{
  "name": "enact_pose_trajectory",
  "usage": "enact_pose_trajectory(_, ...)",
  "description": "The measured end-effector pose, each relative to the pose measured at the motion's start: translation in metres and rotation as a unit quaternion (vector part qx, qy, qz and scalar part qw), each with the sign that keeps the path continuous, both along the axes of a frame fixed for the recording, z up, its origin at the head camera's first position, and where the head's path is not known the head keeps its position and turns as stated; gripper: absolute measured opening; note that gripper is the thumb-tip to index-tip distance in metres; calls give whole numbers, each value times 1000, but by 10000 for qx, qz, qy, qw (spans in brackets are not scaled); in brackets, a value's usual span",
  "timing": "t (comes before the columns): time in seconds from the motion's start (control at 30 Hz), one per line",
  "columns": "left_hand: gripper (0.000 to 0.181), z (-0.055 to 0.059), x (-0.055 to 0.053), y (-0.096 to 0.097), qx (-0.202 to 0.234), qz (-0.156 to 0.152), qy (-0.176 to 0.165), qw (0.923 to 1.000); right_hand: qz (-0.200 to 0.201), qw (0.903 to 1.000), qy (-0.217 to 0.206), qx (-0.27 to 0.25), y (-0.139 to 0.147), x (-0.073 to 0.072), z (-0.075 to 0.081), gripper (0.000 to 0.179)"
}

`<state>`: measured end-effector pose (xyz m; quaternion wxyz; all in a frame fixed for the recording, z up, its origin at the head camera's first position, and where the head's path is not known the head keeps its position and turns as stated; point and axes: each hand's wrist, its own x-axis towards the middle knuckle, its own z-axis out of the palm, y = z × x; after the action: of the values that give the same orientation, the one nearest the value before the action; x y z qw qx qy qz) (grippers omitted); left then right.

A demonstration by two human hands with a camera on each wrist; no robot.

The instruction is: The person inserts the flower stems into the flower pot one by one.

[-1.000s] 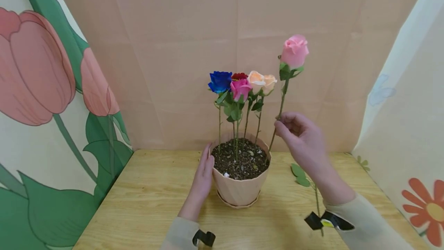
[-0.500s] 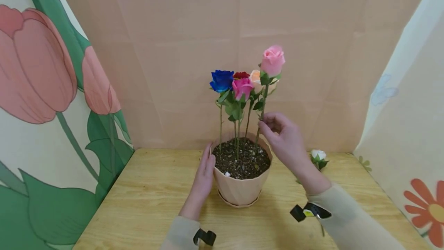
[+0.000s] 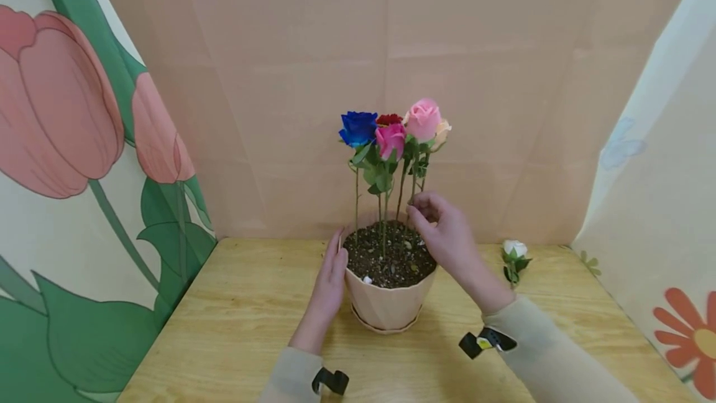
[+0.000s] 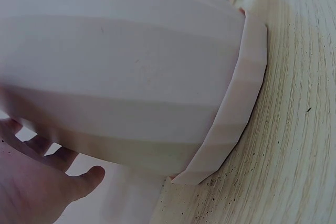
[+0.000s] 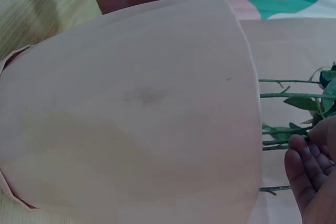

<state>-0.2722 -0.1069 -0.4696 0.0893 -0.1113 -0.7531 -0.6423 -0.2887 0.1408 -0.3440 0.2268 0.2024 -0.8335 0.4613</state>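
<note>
My right hand (image 3: 447,235) pinches the stem of a light pink rose (image 3: 423,120) between thumb and fingers, just above the soil at the pot's right side. The rose stands nearly upright; its stem's lower end is hidden behind my hand. My left hand (image 3: 330,282) lies with straight fingers against the left wall of a pale pink flowerpot (image 3: 386,303). In the dark soil (image 3: 394,260) stand a blue rose (image 3: 358,128), a magenta rose (image 3: 390,140), a dark red flower (image 3: 389,119) and a peach rose (image 3: 442,132), partly covered by the pink bloom.
A white rose (image 3: 514,249) lies on the wooden table (image 3: 252,328) to the right, its stem partly behind my right forearm. Under the pot is a matching saucer (image 4: 231,114). A plain pinkish backdrop (image 3: 279,111) rises behind, with flower-printed panels at both sides.
My right hand has moved left and down with the light pink rose, bringing it from outside the pot's right rim to over the soil. The left hand has stayed against the pot.
</note>
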Motion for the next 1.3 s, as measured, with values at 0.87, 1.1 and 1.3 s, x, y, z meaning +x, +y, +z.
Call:
enact_pose_trajectory(0.87,59,2,3,1,-33,117,-92,9999,-326,9966,485,573,2,-3,-22,6)
enact_pose_trajectory(1.1,59,3,4,0,7,106,-160,9998,-350,9966,533,530,1,-4,-25,9)
enact_pose_trajectory(1.3,60,3,4,-1,-7,66,-133,9999,-412,9964,473,579,3,-3,-25,7)
